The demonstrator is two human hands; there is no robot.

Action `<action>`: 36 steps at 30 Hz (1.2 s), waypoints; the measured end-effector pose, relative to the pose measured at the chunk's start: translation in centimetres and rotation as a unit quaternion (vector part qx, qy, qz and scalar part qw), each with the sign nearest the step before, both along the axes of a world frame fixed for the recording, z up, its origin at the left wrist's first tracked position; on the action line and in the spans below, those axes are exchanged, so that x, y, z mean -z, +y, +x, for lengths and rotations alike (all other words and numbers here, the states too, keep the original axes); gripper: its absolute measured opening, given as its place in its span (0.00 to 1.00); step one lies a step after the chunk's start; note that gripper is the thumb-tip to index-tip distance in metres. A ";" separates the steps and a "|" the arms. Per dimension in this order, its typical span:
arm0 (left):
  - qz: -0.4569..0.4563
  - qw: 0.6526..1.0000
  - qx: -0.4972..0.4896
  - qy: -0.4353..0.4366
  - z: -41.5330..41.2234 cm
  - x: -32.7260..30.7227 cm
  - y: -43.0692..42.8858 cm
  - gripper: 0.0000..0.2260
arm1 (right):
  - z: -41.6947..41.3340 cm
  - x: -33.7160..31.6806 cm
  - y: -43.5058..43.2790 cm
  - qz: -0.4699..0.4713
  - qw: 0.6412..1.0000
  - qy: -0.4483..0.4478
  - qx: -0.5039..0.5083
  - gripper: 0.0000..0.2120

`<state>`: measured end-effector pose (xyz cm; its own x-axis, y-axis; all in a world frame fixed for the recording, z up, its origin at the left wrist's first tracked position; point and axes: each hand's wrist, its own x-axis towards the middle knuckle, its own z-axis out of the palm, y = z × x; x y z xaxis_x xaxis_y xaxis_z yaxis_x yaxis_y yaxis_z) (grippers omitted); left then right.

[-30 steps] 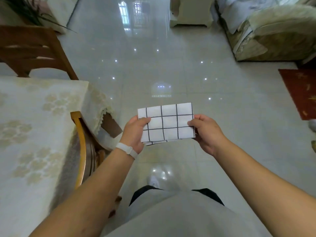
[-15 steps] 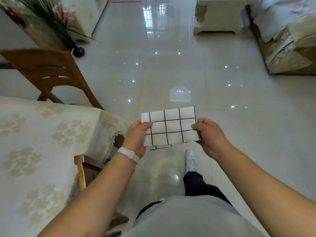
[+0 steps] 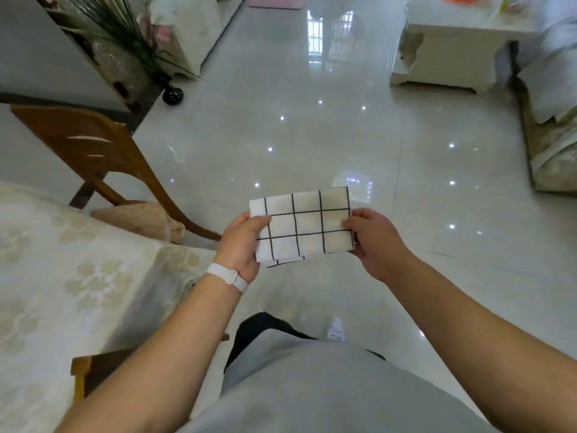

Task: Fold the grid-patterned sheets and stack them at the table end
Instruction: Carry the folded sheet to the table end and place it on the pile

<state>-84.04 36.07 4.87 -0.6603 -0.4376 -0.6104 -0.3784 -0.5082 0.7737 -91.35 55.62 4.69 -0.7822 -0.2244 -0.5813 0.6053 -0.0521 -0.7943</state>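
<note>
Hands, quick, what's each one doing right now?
Left hand: pinching the left edge of the folded grid-patterned sheet.
Right hand: pinching its right edge.

The table [image 3: 37, 323] lies left of and below the left hand [image 3: 242, 245], covered to its edge by a pale flowered cloth [image 3: 103, 276]. The glossy tiled floor [image 3: 312, 135] spreads under and beyond both hands. On it stand a wooden chair [image 3: 93, 145] beyond the left hand, a black vase [image 3: 172, 95] farther off, a white low table [image 3: 443, 57] well beyond the right hand [image 3: 374, 242], and a white shoe [image 3: 335, 329] below it.
</note>
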 end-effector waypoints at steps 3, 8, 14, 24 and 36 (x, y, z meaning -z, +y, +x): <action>0.009 0.999 -0.033 -0.003 -2.3 -0.1 -1.2 0.06 | -2.8 -0.1 -1.6 -0.004 1.000 -0.004 -0.027 0.07; 0.008 0.998 -0.066 -0.018 -5.8 1.3 -4.9 0.12 | -7.8 0.6 -5.7 0.016 0.999 -0.007 -0.046 0.08; 0.029 0.996 -0.086 -0.015 -11.8 3.7 -12.2 0.07 | -14.4 1.4 -13.1 0.028 0.997 -0.005 -0.072 0.07; 0.019 0.995 -0.097 0.022 -22.2 2.1 -28.2 0.05 | -24.4 0.4 -28.7 0.065 0.991 0.020 -0.116 0.07; 0.027 0.982 -0.180 0.045 -26.9 0.2 -40.9 0.10 | -32.8 -1.0 -43.9 0.040 0.980 0.050 -0.186 0.08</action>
<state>-110.90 -4.87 4.62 -0.5213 -0.6214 -0.5849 -0.0981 -0.6372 0.7644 -124.19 11.76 5.64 -0.7092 -0.4613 -0.5331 0.4891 0.2226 -0.8434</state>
